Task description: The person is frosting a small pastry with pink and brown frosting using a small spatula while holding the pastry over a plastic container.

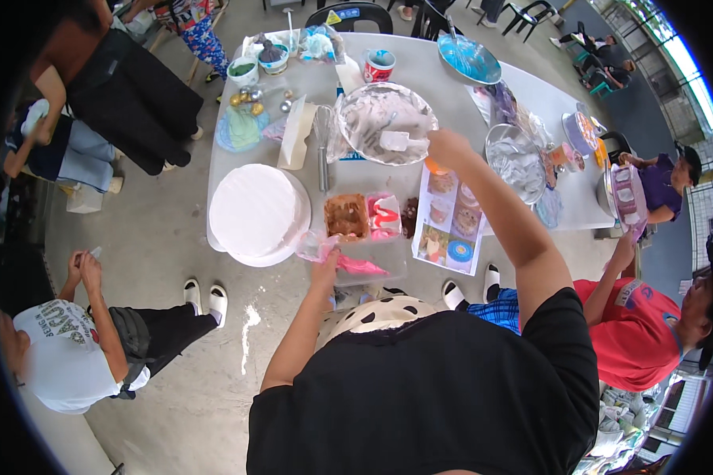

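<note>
My right hand (445, 147) is closed on a white spatula (394, 141), whose blade rests in a foil-lined bowl (366, 111) of pale cream. My left hand (325, 261) grips a pink piping bag (313, 246) at the edge of a clear plastic tray (392, 264). Just beside it are a container of brown frosting (345, 215) and one of pink-and-white frosting (385, 217). A white-frosted round cake (253, 215) stands on the left. Printed cake pictures (440, 222) lie under my right forearm, and a metal whisk (323, 162) lies left of the bowl.
The table (558, 115) also holds a blue mixing bowl (469, 59), a second cream bowl (515, 162), cups and decorative balls. A person in white (71, 356) stands at left, one in red (626, 332) at right, others around. Black chairs (348, 21) are behind the table.
</note>
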### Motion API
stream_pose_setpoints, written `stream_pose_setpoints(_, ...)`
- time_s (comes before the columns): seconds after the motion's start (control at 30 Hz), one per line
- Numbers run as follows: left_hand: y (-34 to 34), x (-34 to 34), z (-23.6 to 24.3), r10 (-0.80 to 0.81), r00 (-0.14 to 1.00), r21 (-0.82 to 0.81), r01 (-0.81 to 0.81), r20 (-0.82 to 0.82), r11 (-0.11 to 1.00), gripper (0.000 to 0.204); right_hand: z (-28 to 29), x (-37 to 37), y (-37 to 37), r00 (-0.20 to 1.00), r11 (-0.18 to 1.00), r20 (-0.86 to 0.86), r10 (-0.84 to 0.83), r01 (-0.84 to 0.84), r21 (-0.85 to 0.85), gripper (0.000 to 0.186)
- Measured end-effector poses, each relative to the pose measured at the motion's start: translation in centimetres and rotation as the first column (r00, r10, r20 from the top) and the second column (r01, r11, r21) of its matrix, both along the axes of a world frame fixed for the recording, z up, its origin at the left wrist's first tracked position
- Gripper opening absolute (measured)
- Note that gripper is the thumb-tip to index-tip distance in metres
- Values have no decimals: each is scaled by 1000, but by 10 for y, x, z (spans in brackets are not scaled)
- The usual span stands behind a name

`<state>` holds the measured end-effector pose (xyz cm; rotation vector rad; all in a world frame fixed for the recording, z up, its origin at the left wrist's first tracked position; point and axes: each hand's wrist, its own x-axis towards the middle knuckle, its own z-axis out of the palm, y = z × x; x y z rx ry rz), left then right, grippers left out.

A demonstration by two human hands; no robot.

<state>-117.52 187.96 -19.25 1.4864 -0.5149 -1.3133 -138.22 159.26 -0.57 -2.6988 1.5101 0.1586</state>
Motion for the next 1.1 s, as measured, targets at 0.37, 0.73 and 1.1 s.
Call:
stream_pose_setpoints(0.37, 1, -2, -9, -49, 997, 9, 49, -56, 999, 27, 51, -53, 137, 969, 985, 207, -136, 111, 130, 22)
stream_pose_setpoints(0.73, 2, -6, -28, -43, 999, -69, 42, -4, 997, 34, 13, -9, 176, 992, 955, -102, -76, 102, 279, 19)
stream_pose_setpoints(1.1, 1, -4, -9, -7, 996, -16, 5, -89, 1000, 32, 18, 6, 204, 996, 952, -64, -69, 85, 293, 19)
